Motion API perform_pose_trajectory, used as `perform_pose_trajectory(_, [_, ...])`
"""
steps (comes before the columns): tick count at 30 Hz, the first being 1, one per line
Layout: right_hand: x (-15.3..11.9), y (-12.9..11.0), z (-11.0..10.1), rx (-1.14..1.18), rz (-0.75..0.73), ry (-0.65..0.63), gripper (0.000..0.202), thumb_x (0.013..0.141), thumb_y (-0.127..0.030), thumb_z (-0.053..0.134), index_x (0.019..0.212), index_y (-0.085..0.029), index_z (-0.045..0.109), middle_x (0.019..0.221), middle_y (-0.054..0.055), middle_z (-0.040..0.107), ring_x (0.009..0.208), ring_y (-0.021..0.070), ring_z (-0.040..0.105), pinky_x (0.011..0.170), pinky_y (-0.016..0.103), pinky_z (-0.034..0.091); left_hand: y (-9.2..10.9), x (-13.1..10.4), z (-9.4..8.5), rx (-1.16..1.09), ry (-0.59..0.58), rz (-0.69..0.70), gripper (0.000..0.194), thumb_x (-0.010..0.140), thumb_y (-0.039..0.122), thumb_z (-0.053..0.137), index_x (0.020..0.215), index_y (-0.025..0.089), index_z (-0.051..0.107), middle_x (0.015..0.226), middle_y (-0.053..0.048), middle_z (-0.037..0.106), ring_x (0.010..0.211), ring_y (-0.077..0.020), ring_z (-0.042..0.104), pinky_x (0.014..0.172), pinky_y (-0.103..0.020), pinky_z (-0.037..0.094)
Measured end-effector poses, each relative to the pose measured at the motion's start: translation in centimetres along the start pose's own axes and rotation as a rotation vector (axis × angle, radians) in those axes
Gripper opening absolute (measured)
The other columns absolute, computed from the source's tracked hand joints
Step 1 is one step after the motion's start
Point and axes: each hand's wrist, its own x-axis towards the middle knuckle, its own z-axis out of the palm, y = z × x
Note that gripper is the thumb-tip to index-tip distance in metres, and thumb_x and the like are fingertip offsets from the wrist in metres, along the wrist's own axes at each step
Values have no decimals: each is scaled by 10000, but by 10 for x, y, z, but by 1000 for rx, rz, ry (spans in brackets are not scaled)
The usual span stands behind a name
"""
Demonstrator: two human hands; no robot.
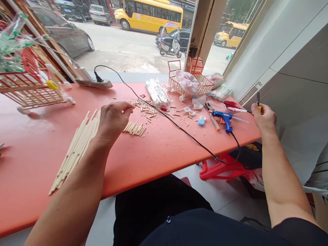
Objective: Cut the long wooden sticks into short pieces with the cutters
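Two bare hands are set wide apart. The left hand (112,118), left of centre, has thumb and forefinger drawn together at the tips; whether anything small is pinched there, I cannot tell. The right hand (265,118), at the right of the frame, is closed around a small tool (258,99) with a yellow handle, its dark tip pointing up.

The left hand is much the nearer to the wooden pieces. Long sticks (77,150) lie to its left and below, partly hidden by hand and forearm, their long axis slanting from lower left to upper right. Just below and right of its fingertips sits a row of short sticks (134,128), side by side; loose offcuts (146,110) scatter above and right of that row. The tool is well apart from all this wood, across the frame.

Nearer the right hand, on the red table (159,160), are the blue glue gun (225,119) and orange-handled pliers (212,116), with a blue cap (201,122) to their left. A black cable (179,127) crosses between the hands. Farther out, one small wooden cart (173,82) stands at upper centre-right, another cart (30,87) at upper left.
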Motion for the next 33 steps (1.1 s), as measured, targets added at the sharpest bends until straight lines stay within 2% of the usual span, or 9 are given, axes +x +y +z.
perform_pose_trajectory(1, [-2,14,-1,-55,69,-8,610,1014,-556,485,1335,-84,699,1194,326,740,1050,347,674,880,463,477,0,0,0,3,0,-4,295,916,313,573,1031,184,812,1019,-99,851,947,-267,751,905,-335,510])
perform_pose_trajectory(4, [-12,43,-10,-195,198,-52,526,973,-472,616,1319,-95,734,1233,350,718,1134,391,643,945,492,431,-2,-1,2,25,13,-14,320,911,347,554,1016,193,814,1040,-113,853,930,-278,763,934,-354,517])
perform_pose_trajectory(9, [-20,64,-12,-355,321,-134,515,920,-498,711,1270,-124,765,1261,379,653,1174,441,618,925,539,412,-6,-1,4,35,-5,-8,308,900,393,543,974,238,800,981,-87,846,926,-293,768,909,-366,529])
perform_pose_trajectory(15, [-15,62,8,-429,285,-228,635,926,-569,668,1315,-72,733,1365,373,607,1264,469,590,1005,549,429,-8,-2,6,30,-8,-13,282,880,382,551,955,254,791,952,-61,837,923,-284,757,920,-361,525])
perform_pose_trajectory(20, [-13,53,12,-518,268,-304,694,984,-595,588,1408,-52,681,1449,351,595,1336,468,588,1058,528,453,-6,-1,6,54,-43,-39,270,884,385,555,927,251,785,941,-81,839,939,-318,767,927,-397,528])
perform_pose_trajectory(28, [-20,52,18,-503,230,-269,677,1013,-550,565,1532,-116,578,1507,306,572,1397,452,553,1122,532,433,-5,0,4,94,-101,-42,296,892,394,553,946,244,802,965,-78,854,973,-316,776,900,-371,538])
perform_pose_trajectory(33, [-19,58,24,-453,224,-270,741,985,-595,555,1589,-165,541,1516,287,565,1395,477,546,1135,582,447,-4,0,3,128,-150,-57,378,936,407,536,1064,207,831,1032,-92,865,1004,-286,778,913,-336,539])
